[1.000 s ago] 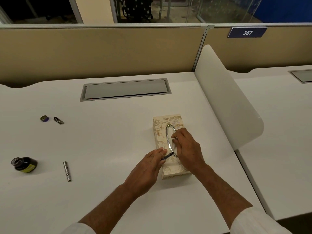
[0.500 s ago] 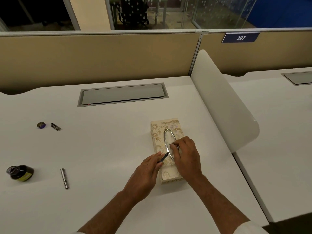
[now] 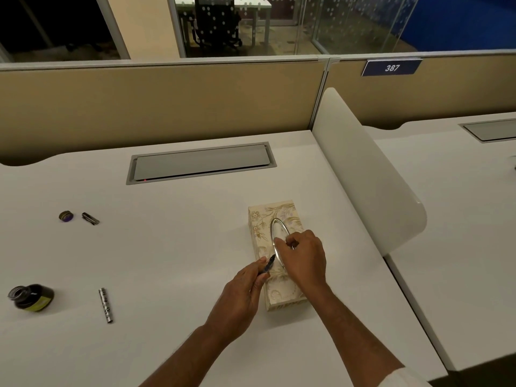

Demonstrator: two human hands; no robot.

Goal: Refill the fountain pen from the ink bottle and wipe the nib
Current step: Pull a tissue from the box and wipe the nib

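My left hand (image 3: 240,294) pinches the dark nib section of the fountain pen (image 3: 268,265), nib pointing up and right over the near half of the floral tissue box (image 3: 259,222). The fingers of my right hand (image 3: 303,258) curl into the box's silver-rimmed oval opening, thumb and forefinger pinched together on a small pale bit of tissue. The open ink bottle (image 3: 32,298) stands at the far left of the desk. To its right lies the patterned metal pen barrel (image 3: 106,305).
The bottle's lid (image 3: 66,216) and the pen cap (image 3: 90,218) lie at the back left. A grey cable hatch (image 3: 199,163) is set into the desk behind the box. A white curved divider (image 3: 363,169) rises at the right.
My right fingers have drawn back a little along the oval opening and pinched together. My left hand keeps the pen beside them. The view has tilted upward.
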